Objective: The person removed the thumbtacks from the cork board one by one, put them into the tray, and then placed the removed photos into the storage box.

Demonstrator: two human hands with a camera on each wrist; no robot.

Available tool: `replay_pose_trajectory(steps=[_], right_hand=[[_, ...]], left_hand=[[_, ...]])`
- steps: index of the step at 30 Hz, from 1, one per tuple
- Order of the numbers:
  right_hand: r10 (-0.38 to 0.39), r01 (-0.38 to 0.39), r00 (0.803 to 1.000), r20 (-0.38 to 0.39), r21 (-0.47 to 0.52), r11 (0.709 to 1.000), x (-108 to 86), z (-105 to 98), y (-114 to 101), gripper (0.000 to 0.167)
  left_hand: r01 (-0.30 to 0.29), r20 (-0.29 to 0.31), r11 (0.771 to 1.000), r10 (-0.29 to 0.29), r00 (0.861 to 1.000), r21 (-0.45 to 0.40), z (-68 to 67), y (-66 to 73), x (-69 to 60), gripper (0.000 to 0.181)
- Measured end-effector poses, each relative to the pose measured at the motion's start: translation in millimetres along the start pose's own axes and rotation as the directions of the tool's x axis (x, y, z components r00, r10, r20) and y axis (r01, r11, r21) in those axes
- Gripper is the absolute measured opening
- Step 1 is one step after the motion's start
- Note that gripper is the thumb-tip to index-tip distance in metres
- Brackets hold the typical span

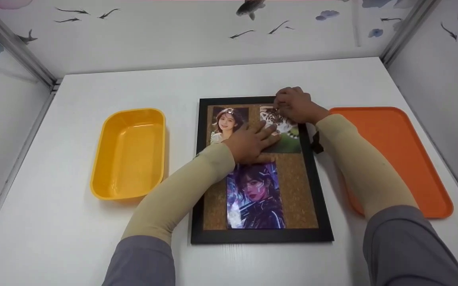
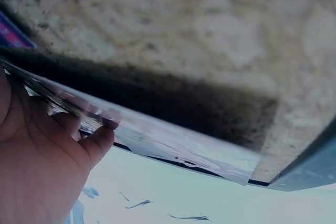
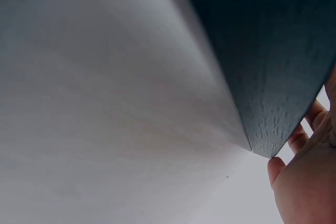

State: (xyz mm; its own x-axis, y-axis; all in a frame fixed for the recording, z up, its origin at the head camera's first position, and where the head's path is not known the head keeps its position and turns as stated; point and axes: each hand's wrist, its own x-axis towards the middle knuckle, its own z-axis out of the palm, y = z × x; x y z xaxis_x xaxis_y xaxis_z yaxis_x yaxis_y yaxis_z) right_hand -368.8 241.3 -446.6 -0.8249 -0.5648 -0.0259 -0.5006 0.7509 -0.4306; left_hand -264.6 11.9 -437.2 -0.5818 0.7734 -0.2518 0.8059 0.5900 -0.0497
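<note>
White walls (image 1: pixel 165 43) painted with fish surround a white table (image 1: pixel 66 159). On it, mid-table, we see a black frame (image 1: pixel 262 235) lying flat, cork (image 1: pixel 298 190) inside. Yellow bin (image 1: pixel 139 159) to its left; orange tray (image 1: pixel 388 151) to its right, partly behind the right arm.

Three pictures on the cork: portrait (image 1: pixel 226 121) upper left, tiger photo (image 1: pixel 290 143) upper right, purple picture (image 1: pixel 255 198) lower middle.

Left hand (image 1: pixel 251 143): fingers spread and straight, tips on the tiger photo's left part, thumb near the purple picture's top edge. From the left wrist we note a photo edge standing off the cork, dark shadow beneath.

Right hand (image 1: pixel 298 105): at the frame's upper right corner, fingers bent over the tiger photo's top. Whether they pinch anything, we cannot tell. Beige sleeves (image 1: pixel 181 194) cover both forearms.
</note>
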Motion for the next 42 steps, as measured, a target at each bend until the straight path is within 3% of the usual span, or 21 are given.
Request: replay_pose_trajectory(steps=[13,32,42], right_hand=[[0.011,-0.011,1.000,0.001,0.005,1.000,-1.2,-0.1,-0.4,0.013],[-0.031,0.031,0.999,-0.023,-0.018,0.999,-0.5,2.1,2.6,0.011],[-0.012,0.012,1.000,0.001,-0.005,1.000,-0.7,0.4,0.2,0.012]], left_hand=[[-0.006,-0.016,1.000,0.006,1.000,-0.001,-1.1,0.8,-0.9,0.074],[-0.008,-0.016,1.000,0.008,1.000,-0.001,1.0,-0.5,0.3,0.074],[-0.006,-0.018,1.000,0.005,1.000,-0.014,0.4,0.2,-1.2,0.074]])
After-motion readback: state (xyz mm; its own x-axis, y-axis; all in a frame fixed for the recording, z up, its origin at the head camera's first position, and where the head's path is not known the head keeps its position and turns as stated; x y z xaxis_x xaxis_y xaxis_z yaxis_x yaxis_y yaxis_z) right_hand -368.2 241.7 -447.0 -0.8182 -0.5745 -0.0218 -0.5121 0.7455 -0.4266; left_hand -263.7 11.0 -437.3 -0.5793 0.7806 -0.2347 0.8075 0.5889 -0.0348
